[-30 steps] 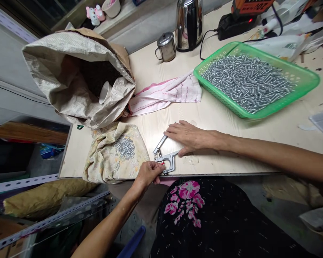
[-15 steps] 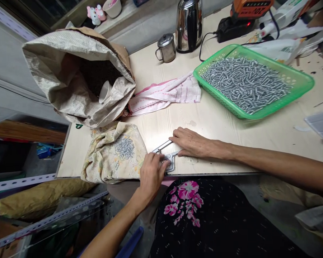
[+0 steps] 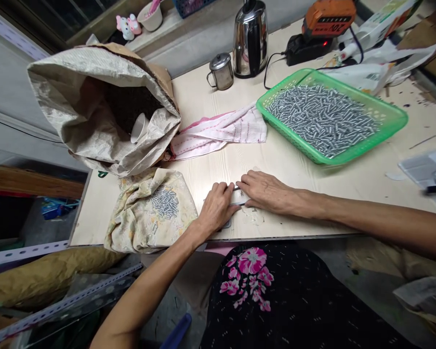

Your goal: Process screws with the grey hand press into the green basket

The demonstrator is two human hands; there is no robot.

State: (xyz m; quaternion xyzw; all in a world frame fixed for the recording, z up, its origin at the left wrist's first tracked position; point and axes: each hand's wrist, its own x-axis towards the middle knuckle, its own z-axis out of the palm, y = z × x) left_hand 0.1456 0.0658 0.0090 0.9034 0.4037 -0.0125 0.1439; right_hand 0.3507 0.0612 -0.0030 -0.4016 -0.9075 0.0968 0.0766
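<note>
A grey metal piece with two narrow arms [image 3: 237,204] lies on the table near its front edge, mostly covered by my hands; its exact kind does not show. My left hand [image 3: 217,207] is closed over its left part, thumb pointing right. On the other side, my right hand [image 3: 263,192] pinches the right ends of the arms, fingertips almost touching the left hand's. To the left, a pile of small silver metal pins [image 3: 165,202] rests on a crumpled yellowish patterned cloth [image 3: 131,223].
A green plastic basket [image 3: 394,127] full of similar metal pins stands at the back right. An open woven sack [image 3: 72,97] holds a white cup [image 3: 140,127]. Behind are a pink-white towel [image 3: 236,127], a lidded metal mug [image 3: 221,75], a kettle [image 3: 252,41] and a charger [image 3: 305,48].
My left hand has moved up and right along the metal piece, closing in on my right hand and covering more of it. The right hand stays nearly in place; the view has shifted slightly.
</note>
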